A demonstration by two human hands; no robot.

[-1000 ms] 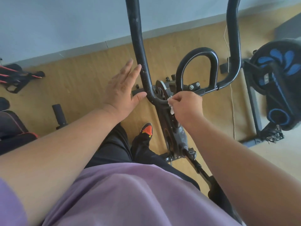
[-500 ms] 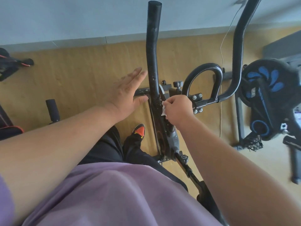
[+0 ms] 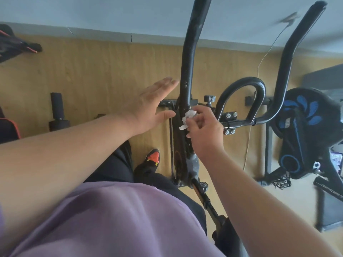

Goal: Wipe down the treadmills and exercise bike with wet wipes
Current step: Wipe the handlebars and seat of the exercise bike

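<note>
A crumpled white wet wipe [image 3: 188, 118] is pinched in the right hand [image 3: 203, 132] against the exercise bike's black upright bar [image 3: 189, 58]. The left hand [image 3: 148, 108] hovers flat and open-fingered just left, perhaps touching it. Farther right stands a blue-patterned bike [image 3: 304, 130] on the wooden floor [image 3: 92, 71].

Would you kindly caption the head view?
Right hand presses a wet wipe to the black handlebar; left hand hovers open beside it.

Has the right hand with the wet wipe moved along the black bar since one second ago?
Yes. The right hand has carried the wet wipe from the bend beside the looped handle onto the long black bar, nearer the left hand.
</note>
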